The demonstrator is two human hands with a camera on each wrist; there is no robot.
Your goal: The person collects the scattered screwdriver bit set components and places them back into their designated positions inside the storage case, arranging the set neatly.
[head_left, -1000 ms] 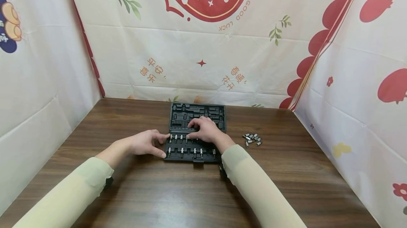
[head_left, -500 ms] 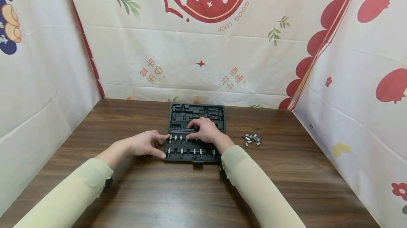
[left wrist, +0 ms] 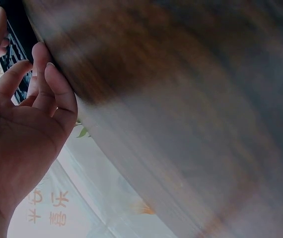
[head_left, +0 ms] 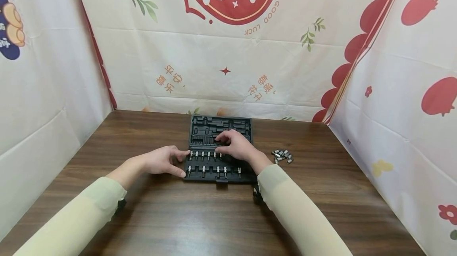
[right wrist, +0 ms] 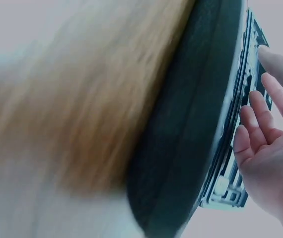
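An open black socket case [head_left: 210, 163] lies on the table with its lid [head_left: 204, 123] laid back behind it. Bit sockets [head_left: 202, 155] stand in its back row and more bit sockets [head_left: 218, 172] in the front row. My left hand [head_left: 162, 161] touches the case's left edge, thumb near the front corner and index finger farther back; its other fingers bend loosely in the left wrist view. Over the right part of the back row is my right hand [head_left: 238, 146], its thumb and fingers apart. Nothing shows between them, and the hand hides some slots.
A small pile of loose metal sockets [head_left: 282, 155] lies on the wooden table [head_left: 171, 212] to the right of the case. A printed cloth [head_left: 214, 50] hangs behind the table, with more cloth at both sides.
The right hand has moved a little to the right along the back row, uncovering more bit sockets there. The left hand stays at the case's left edge.
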